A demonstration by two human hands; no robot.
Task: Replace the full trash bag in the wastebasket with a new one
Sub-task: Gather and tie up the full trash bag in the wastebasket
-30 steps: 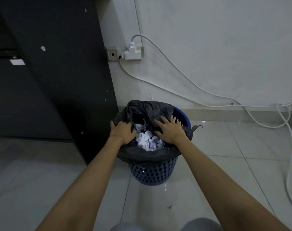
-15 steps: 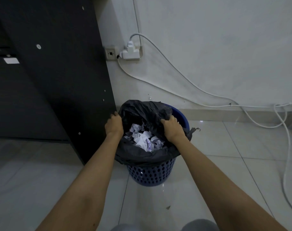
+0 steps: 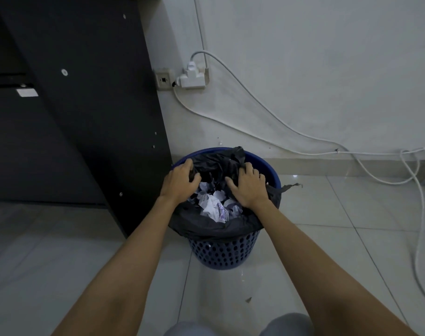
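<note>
Head view, item 1: black trash bag (image 3: 213,226), full, seated in the blue perforated wastebasket (image 3: 227,251) on the tiled floor (image 3: 61,251), basket just beside the dark cabinet (image 3: 85,105) at its 9 o'clock. Crumpled white paper (image 3: 213,206) shows at the bag's open middle.

Item 2: your left hand (image 3: 180,181), at the basket's 10 o'clock, fingers curled and gripping a bunch of bag plastic at the rim.

Item 3: your right hand (image 3: 249,186), at about 2 o'clock, fingers curled into the gathered plastic, thumb toward the paper.

Change noted: the bag's far edge is off the rim from about 10 to 3 o'clock, so bare blue rim shows there, and the loose plastic bunches up between your 2 hands. The near edge, 4 to 8 o'clock, is still folded over the basket's lip.

Against the frame 1 second back: there your right hand lay flat with fingers spread on the bag and the far plastic stood higher behind the rim; now both hands grip and the far edge sits lower, pulled inward.

Judgement: you are mid-gathering. The near fold likely needs freeing next before the bag lifts out. No new bag is visible.

Item 4: white cables (image 3: 255,110) run from the wall socket (image 3: 192,80) along the wall, well apart from the basket.
</note>
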